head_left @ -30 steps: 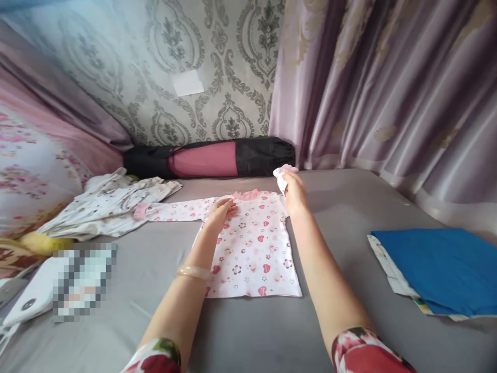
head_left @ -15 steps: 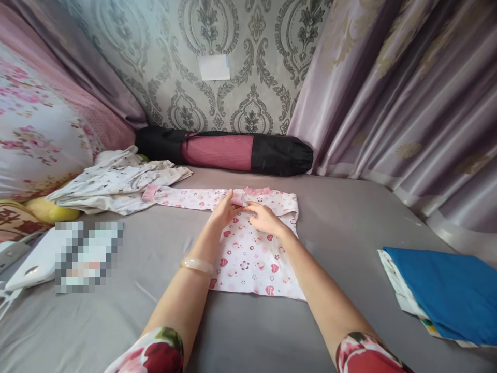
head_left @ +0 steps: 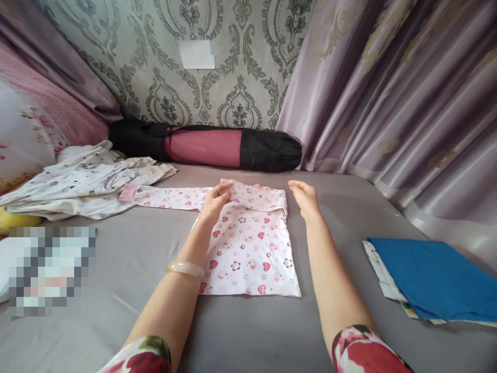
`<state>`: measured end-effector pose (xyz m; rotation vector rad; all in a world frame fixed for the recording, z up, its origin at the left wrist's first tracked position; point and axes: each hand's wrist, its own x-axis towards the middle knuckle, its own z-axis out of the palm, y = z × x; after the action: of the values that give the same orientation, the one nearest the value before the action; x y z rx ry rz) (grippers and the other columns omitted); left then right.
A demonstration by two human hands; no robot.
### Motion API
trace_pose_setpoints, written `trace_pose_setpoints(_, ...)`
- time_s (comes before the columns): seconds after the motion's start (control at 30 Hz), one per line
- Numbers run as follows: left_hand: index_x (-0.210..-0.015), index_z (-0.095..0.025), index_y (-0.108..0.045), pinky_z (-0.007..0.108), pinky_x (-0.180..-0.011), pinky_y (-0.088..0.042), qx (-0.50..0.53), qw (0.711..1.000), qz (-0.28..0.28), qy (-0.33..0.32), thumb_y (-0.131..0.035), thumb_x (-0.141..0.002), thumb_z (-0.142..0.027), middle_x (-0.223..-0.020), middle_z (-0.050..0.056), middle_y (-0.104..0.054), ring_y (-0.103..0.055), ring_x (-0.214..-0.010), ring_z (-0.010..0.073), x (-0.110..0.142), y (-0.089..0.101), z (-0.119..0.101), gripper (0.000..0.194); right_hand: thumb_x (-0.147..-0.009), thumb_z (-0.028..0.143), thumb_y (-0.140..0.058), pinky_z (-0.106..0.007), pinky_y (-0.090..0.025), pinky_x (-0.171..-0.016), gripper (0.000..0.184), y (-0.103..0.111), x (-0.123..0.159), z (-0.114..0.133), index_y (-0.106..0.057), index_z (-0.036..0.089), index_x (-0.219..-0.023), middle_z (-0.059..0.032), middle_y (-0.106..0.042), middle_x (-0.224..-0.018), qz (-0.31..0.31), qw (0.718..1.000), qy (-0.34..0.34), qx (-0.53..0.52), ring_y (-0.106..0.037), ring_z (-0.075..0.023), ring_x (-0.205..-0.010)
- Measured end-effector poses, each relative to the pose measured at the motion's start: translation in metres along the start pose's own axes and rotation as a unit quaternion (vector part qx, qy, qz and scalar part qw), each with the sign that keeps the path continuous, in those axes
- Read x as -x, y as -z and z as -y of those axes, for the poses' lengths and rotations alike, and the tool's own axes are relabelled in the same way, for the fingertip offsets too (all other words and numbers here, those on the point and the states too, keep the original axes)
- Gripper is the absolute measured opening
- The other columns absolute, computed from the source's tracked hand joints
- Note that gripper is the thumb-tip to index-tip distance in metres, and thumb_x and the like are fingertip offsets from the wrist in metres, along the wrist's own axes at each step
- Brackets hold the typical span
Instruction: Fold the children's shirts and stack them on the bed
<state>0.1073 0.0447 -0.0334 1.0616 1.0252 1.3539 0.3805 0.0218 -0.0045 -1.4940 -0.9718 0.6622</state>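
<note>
From the head view, taking the middle of the shirt (head_left: 248,254) as the centre of the clock, the shirt lies flat on a grey sheet (head_left: 240,336) between the forearms, its lower hem toward the person at six o'clock. One sleeve (head_left: 258,196) is laid across the upper chest at twelve o'clock, its pink end cuff (head_left: 225,182) turned in toward eleven; the pink collar shows only in part behind it. The other sleeve (head_left: 171,198) runs straight out at ten o'clock, near a loose heap of printed clothes (head_left: 89,176).

The left hand (head_left: 218,199), between ten and eleven, is at the shirt's shoulder, fingers bent and touching the cloth by the turned-in cuff; whether it pinches the cuff or merely presses it, I cannot tell. The right hand (head_left: 305,199), at two o'clock, is half open just beside the shirt, fingers loosely curled, with nothing seen in them.

The step in hand looks like folding in the sleeves, one laid over and one out straight. The next move would seem to call for a hold near the straight sleeve's far end (itself pink-cuffed) and a swing toward three o'clock, while the first fold is kept flat. A folded blue cloth (head_left: 435,274) lies well apart, toward four o'clock.
</note>
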Motion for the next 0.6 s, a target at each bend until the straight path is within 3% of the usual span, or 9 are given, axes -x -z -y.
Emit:
trace_pose_setpoints(0.1,-0.099,-0.015,-0.071,0.022,-0.063,-0.051,0.001,0.999,-0.039,-0.01,-0.067,-0.059,-0.02,-0.078,0.001,-0.066,-0.056,-0.063,0.0089,0.0,0.006,-0.005,0.04,-0.076,0.02,-0.049,-0.036,-0.047,-0.099,0.036,-0.001,-0.002,-0.007,-0.07,0.013,-0.105,-0.0116,-0.072,-0.111,-0.006,0.999,0.01,0.038,-0.066,-0.0205,-0.105)
trace_pose_setpoints(0.23,-0.097,-0.014,-0.071,0.025,-0.067,-0.051,-0.041,0.995,-0.088,0.005,-0.067,-0.062,-0.023,-0.074,0.001,-0.065,-0.058,-0.064,0.0114,-0.002,0.015,-0.002,0.037,-0.086,0.02,-0.04,-0.036,-0.043,-0.104,0.044,-0.012,0.004,-0.01,-0.064,0.013,-0.123,-0.0123,-0.066,-0.125,0.053,0.981,0.048,0.18,-0.061,-0.0207,-0.117)
trace_pose_setpoints(0.4,-0.095,-0.015,-0.07,0.032,-0.08,-0.051,-0.162,0.98,-0.112,-0.012,-0.065,-0.067,-0.022,-0.079,0.004,-0.067,-0.064,-0.077,0.0186,-0.005,0.021,0.008,0.03,-0.096,0.024,-0.03,-0.04,-0.028,-0.116,0.051,-0.026,0.025,-0.003,-0.045,0.013,-0.144,-0.0116,-0.043,-0.151,0.162,0.914,0.084,0.362,-0.038,-0.0213,-0.14)
trace_pose_setpoints(0.5,-0.094,-0.017,-0.07,0.034,-0.091,-0.048,-0.254,0.96,-0.113,-0.043,-0.062,-0.071,-0.018,-0.092,0.006,-0.07,-0.065,-0.091,0.0219,-0.004,0.021,0.008,0.025,-0.1,0.03,-0.025,-0.05,-0.013,-0.12,0.054,-0.033,0.037,-0.006,-0.035,0.014,-0.15,-0.0089,-0.024,-0.16,0.208,0.868,0.107,0.438,-0.017,-0.0227,-0.148)
trace_pose_setpoints(0.6,-0.098,-0.017,-0.07,0.036,-0.096,-0.046,-0.329,0.938,-0.098,-0.052,-0.059,-0.074,-0.016,-0.101,0.008,-0.07,-0.065,-0.096,0.0234,-0.002,0.02,0.005,0.026,-0.102,0.038,-0.022,-0.056,-0.006,-0.119,0.056,-0.037,0.044,-0.011,-0.03,0.016,-0.152,-0.0079,-0.017,-0.162,0.228,0.831,0.132,0.489,-0.009,-0.0242,-0.15)
